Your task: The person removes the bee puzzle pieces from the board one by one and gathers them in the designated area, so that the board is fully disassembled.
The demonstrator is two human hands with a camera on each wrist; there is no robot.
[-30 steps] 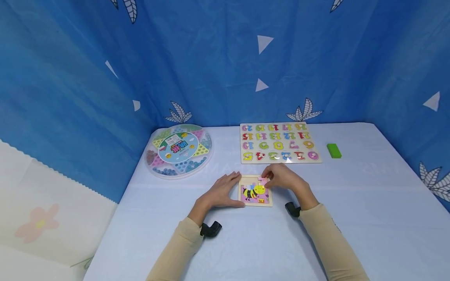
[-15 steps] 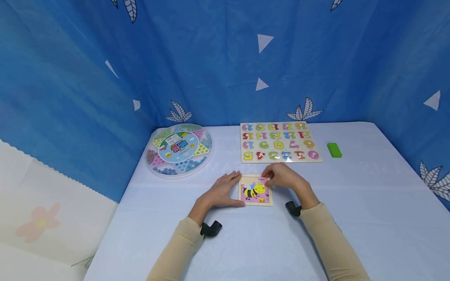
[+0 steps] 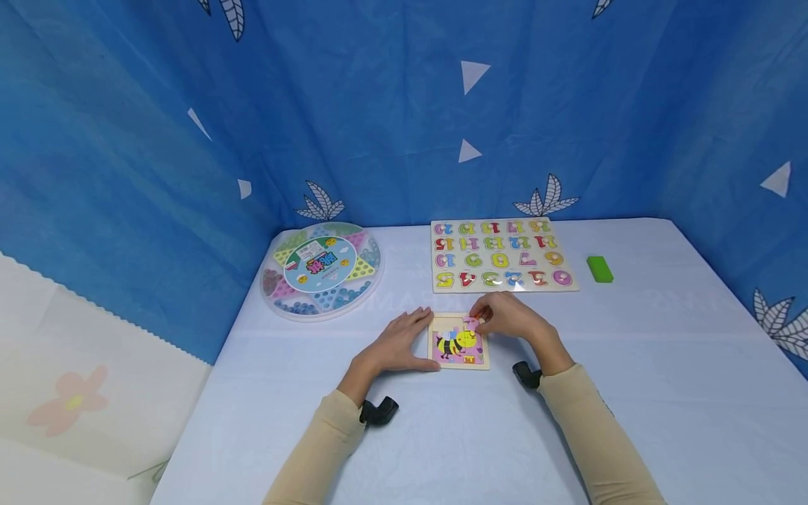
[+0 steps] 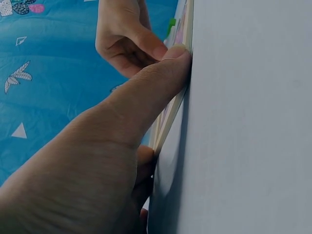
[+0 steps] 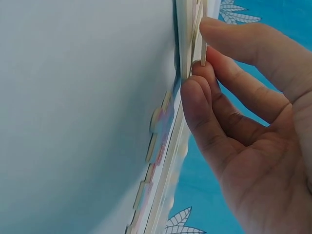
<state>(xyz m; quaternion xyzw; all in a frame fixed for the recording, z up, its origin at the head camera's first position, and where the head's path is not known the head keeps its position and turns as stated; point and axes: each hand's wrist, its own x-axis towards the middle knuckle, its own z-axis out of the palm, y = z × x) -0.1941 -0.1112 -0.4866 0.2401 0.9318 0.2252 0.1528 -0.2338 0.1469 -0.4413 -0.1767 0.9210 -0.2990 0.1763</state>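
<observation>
A small square wooden jigsaw puzzle [image 3: 458, 367] with a bee picture lies on the table, its upper left part showing bare wood. My left hand [image 3: 393, 346] holds the frame's left side, with the thumb [image 4: 163, 73] at the near corner and fingers at the far one. At the upper right corner my right hand [image 3: 513, 321] pinches a pink puzzle piece [image 3: 470, 322] between thumb and fingers. Seen edge-on in the right wrist view, that piece [image 5: 204, 41] is tipped up over the frame. Loose puzzle pieces [image 5: 160, 127] lie beyond the right hand, hidden in the head view.
Behind the puzzle lies a wooden number board [image 3: 503, 257]. A round marble game box [image 3: 322, 272] stands at the back left, and a green block [image 3: 600, 269] at the right. A blue curtain [image 3: 404, 112] closes off the back of the white table [image 3: 435, 449].
The pink piece has shifted and tilted slightly at the upper right corner of the puzzle. Both hands keep nearly the same place.
</observation>
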